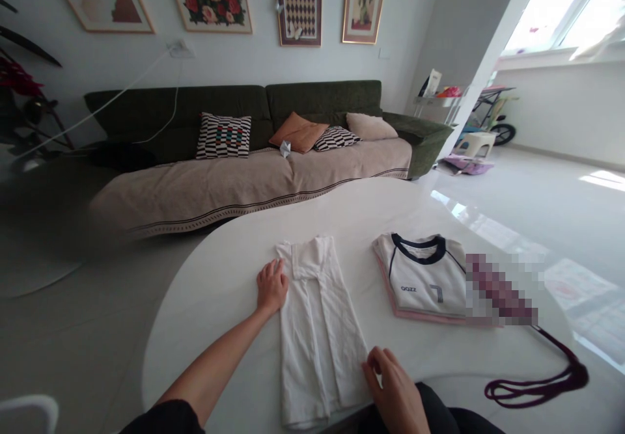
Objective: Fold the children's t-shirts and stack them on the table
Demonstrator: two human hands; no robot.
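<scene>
A white garment (319,330) lies lengthwise on the white round-edged table, its sides folded inward and creases running down it. At its upper left edge rests my left hand (272,285), fingers lying flat against the cloth. My right hand (395,382) is at the lower right edge, with thumb and fingertips curled together on the fabric border. To the right sits a folded white jersey (422,281) with a dark collar and a printed 7, on top of a folded pink cloth (390,291). A blurred-out maroon item with a dark cord (541,388) lies beside it.
Behind the table (209,291) stands a green sofa (322,95) with a beige cover and several cushions. Framed pictures hang above it. At right are a white stool (476,142) and a small side rack (437,105). A white curved chair part (34,408) shows lower left.
</scene>
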